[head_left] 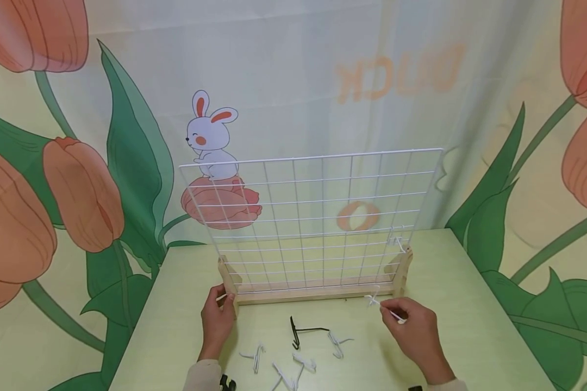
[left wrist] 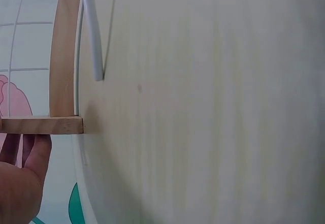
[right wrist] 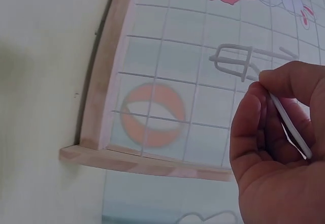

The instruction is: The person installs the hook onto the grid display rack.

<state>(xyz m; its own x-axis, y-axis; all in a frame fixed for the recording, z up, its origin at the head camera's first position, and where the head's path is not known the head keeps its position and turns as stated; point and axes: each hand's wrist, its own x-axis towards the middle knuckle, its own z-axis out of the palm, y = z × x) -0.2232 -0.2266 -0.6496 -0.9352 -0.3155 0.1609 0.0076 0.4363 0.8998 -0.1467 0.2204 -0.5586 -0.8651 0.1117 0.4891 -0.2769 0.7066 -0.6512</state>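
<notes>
My right hand (head_left: 413, 331) pinches a white wire hook (head_left: 373, 300) between thumb and fingers, in front of the rack's right end. In the right wrist view, the hook's forked end (right wrist: 231, 61) points away from the fingers, while its shaft runs back under the palm. A white wire grid (head_left: 293, 217) stands upright in a wooden base (head_left: 293, 297). At the base's left end, my left hand (head_left: 217, 323) rests its fingertips against the outer face of the wooden side piece (left wrist: 40, 125). Another white hook (head_left: 396, 239) hangs low on the grid's right side.
On the table before the rack lie a black hook (head_left: 295, 332) and several white hooks (head_left: 257, 358), the nearest ones overlapping. A curtain (head_left: 293, 70) with printed tulips and a rabbit hangs behind the table (head_left: 161, 326).
</notes>
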